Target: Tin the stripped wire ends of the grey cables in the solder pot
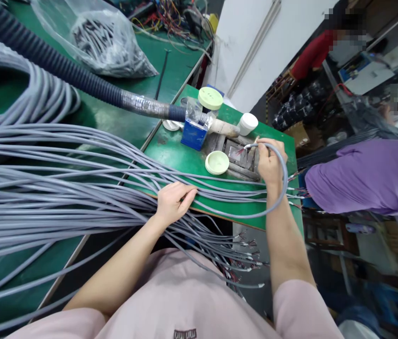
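My right hand point(271, 159) pinches a grey cable point(283, 181) near its stripped end. The cable loops down from my fingers and runs back to the left. Its thin reddish wires point(240, 151) point left over the square tray of a soot-stained metal solder pot point(240, 160); whether they touch the surface I cannot tell. My left hand point(175, 201) is closed over several grey cables point(220, 194) at the table's front edge, thumb beside the fingers. Left of the pot lies a shallow pale-green lid or dish point(217, 162).
A ribbed hose point(107, 89) ends above the pot, resting by a blue box point(194, 133). A green-lidded jar point(210, 99) and white cup point(248, 124) stand behind. Many cables point(43, 188) cover the left table. A bag of cable pieces point(107, 42) lies farther back. A person in purple point(364, 179) is at right.
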{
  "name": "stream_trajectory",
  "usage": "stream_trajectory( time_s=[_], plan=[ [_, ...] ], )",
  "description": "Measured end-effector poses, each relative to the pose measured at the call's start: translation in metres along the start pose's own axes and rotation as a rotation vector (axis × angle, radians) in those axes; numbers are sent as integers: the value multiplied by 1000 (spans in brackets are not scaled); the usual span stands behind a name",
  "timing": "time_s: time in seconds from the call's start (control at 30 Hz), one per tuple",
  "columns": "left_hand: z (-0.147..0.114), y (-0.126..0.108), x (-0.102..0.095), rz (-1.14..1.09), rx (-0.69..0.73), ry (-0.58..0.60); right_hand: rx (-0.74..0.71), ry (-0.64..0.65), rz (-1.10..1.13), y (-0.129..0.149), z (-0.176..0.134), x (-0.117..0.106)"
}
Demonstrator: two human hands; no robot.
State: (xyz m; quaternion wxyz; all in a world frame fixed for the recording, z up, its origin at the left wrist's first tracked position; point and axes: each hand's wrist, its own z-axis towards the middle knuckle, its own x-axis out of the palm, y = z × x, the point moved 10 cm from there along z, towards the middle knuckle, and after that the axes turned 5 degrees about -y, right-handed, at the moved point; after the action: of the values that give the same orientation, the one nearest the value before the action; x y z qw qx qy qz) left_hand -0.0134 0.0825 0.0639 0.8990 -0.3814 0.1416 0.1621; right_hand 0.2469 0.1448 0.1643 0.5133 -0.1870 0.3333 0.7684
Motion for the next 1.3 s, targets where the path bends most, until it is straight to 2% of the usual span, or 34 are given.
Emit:
stream_trajectory(
  time_s=[0.2,0.4,0.93,1.0,1.1,1.17,1.23,1.3],
  plan=[
    [0,-3,0,3,28,-9,-4,16,-75,-29,4,20],
    [1,-3,-1,18,28,-10,16,51,-122,-43,3,32],
    [-1,-2,0,24,25,-5,50,76,-119,-58,-5,45],
    [-1,-1,1,25,17,0,36,44,-99,-50,-5,35],
    [-1,3,2,17,-3,9,-7,-23,-27,-20,-7,6],
    [0,5,2,-5,-22,14,-44,-55,29,9,-14,-19],
    [1,6,1,-59,-68,16,-116,-36,83,42,-26,-39],
    [1,8,1,-182,-181,15,-214,1,152,76,-44,-56]
  ],
)
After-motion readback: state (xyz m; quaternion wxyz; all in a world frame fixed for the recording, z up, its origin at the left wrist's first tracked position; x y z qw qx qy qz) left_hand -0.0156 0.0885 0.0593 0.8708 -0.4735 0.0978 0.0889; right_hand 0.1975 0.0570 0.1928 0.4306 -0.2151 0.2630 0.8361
